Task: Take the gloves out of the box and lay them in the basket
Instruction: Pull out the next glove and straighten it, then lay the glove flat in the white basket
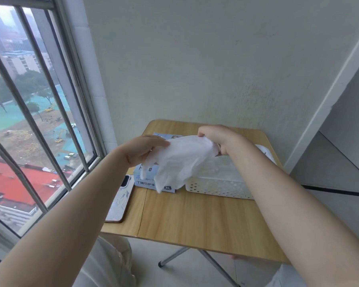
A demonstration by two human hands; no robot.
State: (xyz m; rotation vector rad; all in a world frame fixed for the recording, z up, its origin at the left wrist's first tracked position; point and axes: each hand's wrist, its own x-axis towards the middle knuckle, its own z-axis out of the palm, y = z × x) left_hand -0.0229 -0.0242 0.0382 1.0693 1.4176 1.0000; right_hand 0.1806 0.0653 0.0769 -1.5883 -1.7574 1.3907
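Observation:
A thin white glove [182,160] hangs in the air above the table, stretched between both hands. My right hand [218,137] pinches its cuff end at the upper right. My left hand [145,150] holds its left side, fingers reaching over it. The glove's fingers dangle in front of the light blue glove box [143,179], which stands on the table behind and below my left hand. To the right of the box sits the white perforated basket [216,187], with pale gloves inside; my right forearm crosses over it.
The small wooden folding table [195,220] stands in a corner against the wall, with a barred window on the left. A phone [120,199] lies near the table's left edge, beside the box. My knees show below the table's front edge.

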